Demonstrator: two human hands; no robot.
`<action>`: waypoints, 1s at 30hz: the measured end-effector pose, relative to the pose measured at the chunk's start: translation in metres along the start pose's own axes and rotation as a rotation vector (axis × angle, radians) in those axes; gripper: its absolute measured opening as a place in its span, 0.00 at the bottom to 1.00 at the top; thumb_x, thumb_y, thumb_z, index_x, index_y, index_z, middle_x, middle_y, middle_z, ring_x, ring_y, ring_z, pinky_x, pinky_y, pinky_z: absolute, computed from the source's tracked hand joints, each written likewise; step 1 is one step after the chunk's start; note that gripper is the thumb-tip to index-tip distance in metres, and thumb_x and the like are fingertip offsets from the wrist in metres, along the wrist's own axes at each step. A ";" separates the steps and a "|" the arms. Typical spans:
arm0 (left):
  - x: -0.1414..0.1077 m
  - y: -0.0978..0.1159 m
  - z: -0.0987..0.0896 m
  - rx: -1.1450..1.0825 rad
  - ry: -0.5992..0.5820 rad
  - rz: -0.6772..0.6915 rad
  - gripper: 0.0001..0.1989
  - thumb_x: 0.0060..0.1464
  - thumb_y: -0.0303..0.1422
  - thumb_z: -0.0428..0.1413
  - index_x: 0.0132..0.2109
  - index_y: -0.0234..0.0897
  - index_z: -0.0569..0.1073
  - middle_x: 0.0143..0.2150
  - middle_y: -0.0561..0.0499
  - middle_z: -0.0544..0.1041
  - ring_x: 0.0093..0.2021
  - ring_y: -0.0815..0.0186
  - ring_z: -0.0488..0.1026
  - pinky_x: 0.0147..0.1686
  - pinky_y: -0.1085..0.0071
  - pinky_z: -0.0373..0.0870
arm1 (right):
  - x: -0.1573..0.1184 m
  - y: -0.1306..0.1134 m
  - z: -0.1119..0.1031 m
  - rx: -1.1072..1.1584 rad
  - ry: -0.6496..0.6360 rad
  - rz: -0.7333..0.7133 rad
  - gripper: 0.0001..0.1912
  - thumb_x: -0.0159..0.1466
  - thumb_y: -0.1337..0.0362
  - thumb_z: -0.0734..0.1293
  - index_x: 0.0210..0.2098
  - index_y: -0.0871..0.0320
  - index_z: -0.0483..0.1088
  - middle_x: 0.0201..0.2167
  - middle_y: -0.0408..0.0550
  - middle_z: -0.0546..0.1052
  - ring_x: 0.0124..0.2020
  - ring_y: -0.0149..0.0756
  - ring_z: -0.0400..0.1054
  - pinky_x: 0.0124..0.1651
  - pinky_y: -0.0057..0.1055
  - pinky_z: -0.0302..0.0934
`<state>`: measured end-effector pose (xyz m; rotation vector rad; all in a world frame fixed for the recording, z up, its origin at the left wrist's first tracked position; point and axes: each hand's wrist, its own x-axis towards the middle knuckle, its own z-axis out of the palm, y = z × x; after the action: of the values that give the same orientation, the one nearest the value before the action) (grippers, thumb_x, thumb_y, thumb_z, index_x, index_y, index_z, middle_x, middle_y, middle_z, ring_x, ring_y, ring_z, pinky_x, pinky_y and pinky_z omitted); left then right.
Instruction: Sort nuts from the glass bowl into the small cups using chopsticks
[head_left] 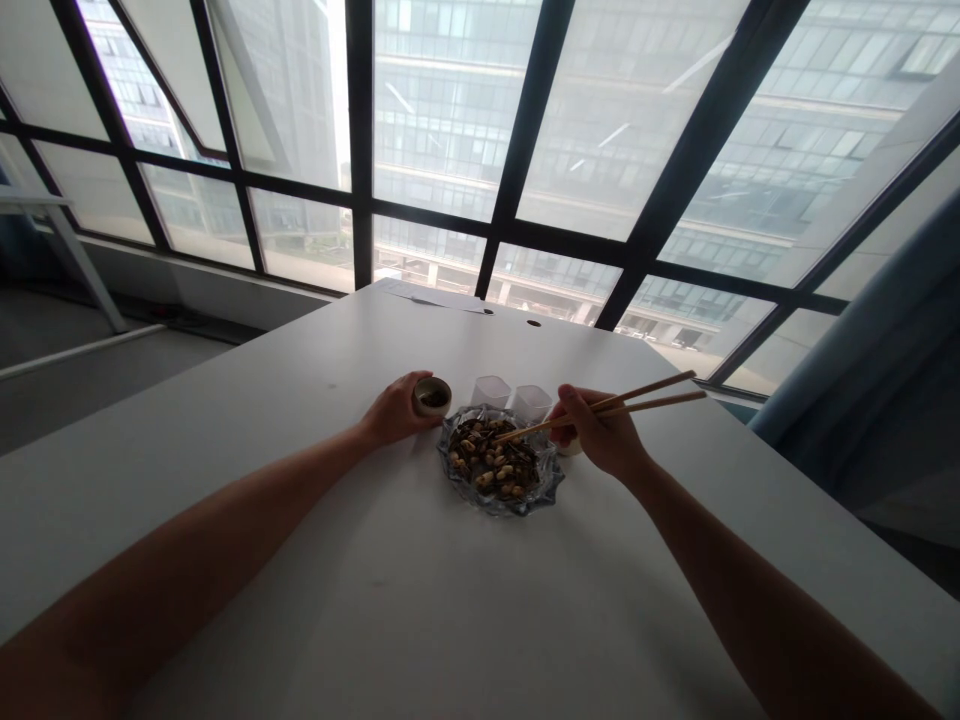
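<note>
A clear glass bowl with a wavy rim (539, 497) stands mid-table, filled with a mix of pale nuts and dark pieces (495, 462). My left hand (397, 408) is wrapped round a small round cup (432, 396) just beyond the bowl's left edge; something dark lies inside the cup. To the right of the bowl, my right hand (596, 430) grips a pair of wooden chopsticks (622, 403). Their tips reach over the bowl and meet at the nuts; whether they pinch a piece is too small to tell.
Two clear plastic cups (491, 390) (531, 402) stand behind the bowl. A pale round object (571, 447) is partly hidden under my right hand. Paper (431, 299) lies at the white table's (360, 600) far end, before the windows. A blue curtain (847, 350) hangs at right.
</note>
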<state>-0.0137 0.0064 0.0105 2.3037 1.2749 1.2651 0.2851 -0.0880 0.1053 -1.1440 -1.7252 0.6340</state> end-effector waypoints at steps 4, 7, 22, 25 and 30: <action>0.000 -0.002 0.001 -0.010 0.000 -0.030 0.38 0.42 0.45 0.67 0.58 0.33 0.69 0.53 0.39 0.78 0.52 0.49 0.77 0.53 0.56 0.73 | -0.002 -0.013 -0.006 0.027 -0.241 0.034 0.33 0.60 0.34 0.65 0.21 0.59 0.72 0.14 0.47 0.73 0.15 0.31 0.66 0.19 0.26 0.62; 0.000 -0.002 0.000 -0.016 0.000 -0.033 0.38 0.42 0.47 0.66 0.58 0.34 0.69 0.53 0.39 0.78 0.51 0.50 0.77 0.53 0.56 0.73 | -0.006 -0.018 -0.004 0.007 -0.394 -0.008 0.31 0.61 0.37 0.65 0.22 0.59 0.74 0.16 0.47 0.75 0.18 0.32 0.68 0.20 0.27 0.63; 0.001 0.000 -0.001 -0.057 -0.035 -0.155 0.43 0.41 0.54 0.66 0.59 0.34 0.69 0.51 0.39 0.79 0.50 0.49 0.78 0.51 0.55 0.74 | 0.023 0.020 -0.014 0.334 0.134 0.336 0.27 0.55 0.41 0.71 0.20 0.59 0.70 0.12 0.50 0.73 0.10 0.31 0.62 0.12 0.27 0.57; 0.001 -0.002 0.000 -0.067 -0.054 -0.157 0.44 0.41 0.55 0.65 0.60 0.33 0.68 0.52 0.38 0.79 0.51 0.49 0.77 0.52 0.54 0.73 | 0.024 0.023 -0.020 0.290 0.136 0.275 0.29 0.54 0.37 0.71 0.19 0.59 0.70 0.12 0.50 0.73 0.10 0.31 0.63 0.12 0.27 0.57; 0.009 0.002 -0.008 0.001 0.000 -0.106 0.42 0.49 0.58 0.59 0.61 0.32 0.66 0.57 0.34 0.74 0.57 0.47 0.73 0.56 0.51 0.70 | 0.018 0.007 -0.034 0.101 0.065 0.096 0.34 0.52 0.31 0.69 0.20 0.59 0.72 0.12 0.49 0.73 0.12 0.31 0.65 0.15 0.26 0.61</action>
<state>-0.0167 0.0106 0.0213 2.2051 1.3784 1.2304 0.3166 -0.0714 0.1214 -1.1690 -1.5729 0.7272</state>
